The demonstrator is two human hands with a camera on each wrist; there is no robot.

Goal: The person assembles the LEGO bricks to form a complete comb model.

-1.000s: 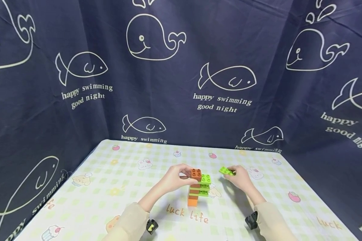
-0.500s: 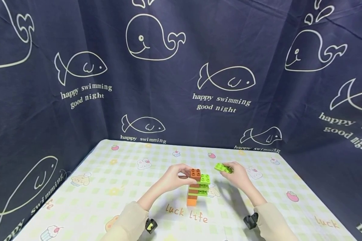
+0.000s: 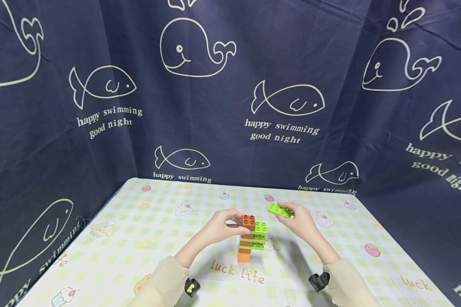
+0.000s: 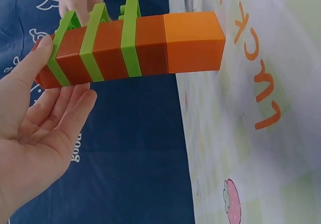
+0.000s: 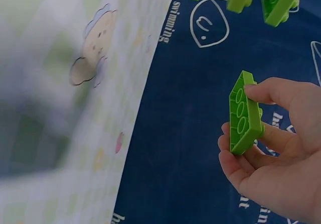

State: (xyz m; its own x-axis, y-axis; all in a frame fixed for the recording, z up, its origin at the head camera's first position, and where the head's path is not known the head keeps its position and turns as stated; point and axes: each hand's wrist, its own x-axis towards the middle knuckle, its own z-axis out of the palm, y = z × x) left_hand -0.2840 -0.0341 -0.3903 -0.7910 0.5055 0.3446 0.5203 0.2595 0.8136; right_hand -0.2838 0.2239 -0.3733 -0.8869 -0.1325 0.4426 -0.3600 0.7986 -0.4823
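A tower of toy building bricks stands on the table, with an orange brick point(image 3: 243, 255) at its foot. Above that, reddish-brown bricks point(image 4: 111, 43) alternate with thin green plates point(image 3: 261, 227) that jut out to the right. My left hand point(image 3: 220, 225) pinches the tower's top, its thumb on the near side of the uppermost brown brick point(image 3: 248, 221). Up and to the right, my right hand point(image 3: 301, 219) holds a loose green plate point(image 5: 242, 114) between thumb and fingers. This plate is raised off the table and apart from the tower, studs up, its hollow underside showing in the right wrist view.
A pale checked tablecloth point(image 3: 184, 256) with printed animals and sweets covers the table. Dark blue curtains point(image 3: 230, 106) with white fish and whales hang behind and at both sides. Black camera straps point(image 3: 319, 282) sit on both wrists.
My right hand has moved left and slightly up with the green plate, closer to the tower's top. The left hand keeps its hold, and the tower stands where it was.
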